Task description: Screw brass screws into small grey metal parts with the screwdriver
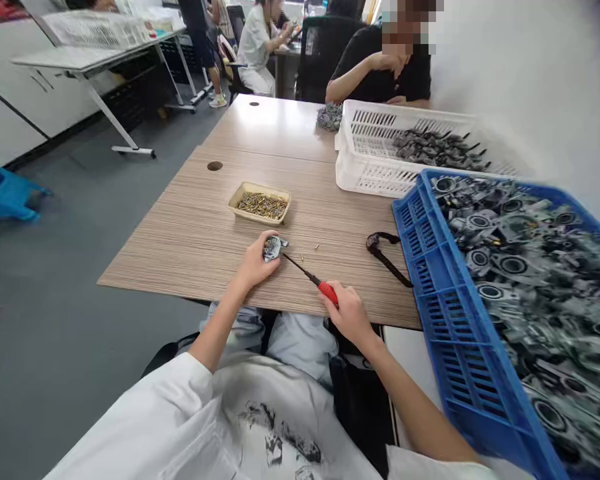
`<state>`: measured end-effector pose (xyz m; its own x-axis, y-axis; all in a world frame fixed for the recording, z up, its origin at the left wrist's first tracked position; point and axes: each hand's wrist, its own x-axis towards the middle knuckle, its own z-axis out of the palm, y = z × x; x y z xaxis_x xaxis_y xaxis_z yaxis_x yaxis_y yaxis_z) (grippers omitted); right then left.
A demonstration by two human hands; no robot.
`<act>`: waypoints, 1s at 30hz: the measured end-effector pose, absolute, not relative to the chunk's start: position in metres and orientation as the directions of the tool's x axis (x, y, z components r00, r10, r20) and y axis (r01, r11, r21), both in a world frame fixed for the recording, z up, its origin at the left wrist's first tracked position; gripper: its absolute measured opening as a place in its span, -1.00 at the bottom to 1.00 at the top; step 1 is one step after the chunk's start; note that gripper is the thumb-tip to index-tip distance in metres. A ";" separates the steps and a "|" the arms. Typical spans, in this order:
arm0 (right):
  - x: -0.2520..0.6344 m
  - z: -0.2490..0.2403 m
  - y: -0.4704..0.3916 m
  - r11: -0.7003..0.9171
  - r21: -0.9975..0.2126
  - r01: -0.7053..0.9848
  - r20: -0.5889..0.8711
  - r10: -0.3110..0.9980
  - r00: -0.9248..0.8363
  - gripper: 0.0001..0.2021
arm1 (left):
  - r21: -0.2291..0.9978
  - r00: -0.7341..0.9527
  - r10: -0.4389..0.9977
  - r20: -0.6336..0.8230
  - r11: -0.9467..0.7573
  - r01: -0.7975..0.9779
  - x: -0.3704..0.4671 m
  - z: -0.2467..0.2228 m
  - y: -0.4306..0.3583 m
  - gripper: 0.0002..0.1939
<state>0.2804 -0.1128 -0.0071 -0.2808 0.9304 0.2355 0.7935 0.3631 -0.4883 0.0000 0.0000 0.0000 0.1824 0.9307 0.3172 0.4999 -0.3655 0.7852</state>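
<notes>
Cloth of a white shirt [275, 407], printed with dark marks, fills the nearest part of the view, with light trousers [303, 340] under the edge of the wood-grain desk [180, 250]. To the right, close by, a blue crate [450, 320] holds a heap of grey metal parts [530, 267], many with round openings.

Of the two hands, the right hand [350, 313] is wrapped around the red handle of a screwdriver [313, 277], its dark shaft slanting away to the left. The left hand [257, 263] pinches a small metal piece [271, 249] between thumb and fingers, over the desk near its front edge. The screwdriver's tip is right at this piece; whether they touch, I cannot tell.

Just beyond the shaft, two small brass-coloured pins [302, 257] lie loose on the desk. A black band [386, 259] lies near the crate, bent into an open loop.

Farther on, a cream tray [255, 218] contains many brass-coloured and grey pins. Behind the crate, a white basket [375, 175] holds dark parts [440, 150], and a grey tangled bundle [330, 117] sits beside it. At the far end sits a person in a black top [360, 73].
</notes>
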 end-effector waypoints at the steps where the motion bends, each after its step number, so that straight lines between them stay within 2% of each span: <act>1: 0.281 -0.007 -0.113 0.364 -0.488 0.794 0.239 0.930 -0.280 -0.83 | 0.783 0.180 0.933 0.311 -0.359 0.508 0.001 0.001 -0.001 -0.38; 10: 0.280 -0.006 -0.112 0.392 -0.465 0.794 0.281 0.916 -0.288 -0.81 | 0.789 0.173 0.938 0.302 -0.348 0.506 0.003 0.006 -0.004 -0.40; 30: 0.281 -0.007 -0.112 0.390 -0.451 0.803 0.275 0.916 -0.291 -0.79 | 0.787 0.182 0.930 0.318 -0.366 0.496 0.002 0.004 -0.003 -0.39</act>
<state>0.2808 -0.1122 -0.0072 -0.2905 0.9165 0.2751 0.8028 0.3899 -0.4510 0.0019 -0.0028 0.0043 0.1816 0.9305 0.3181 0.4963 -0.3660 0.7872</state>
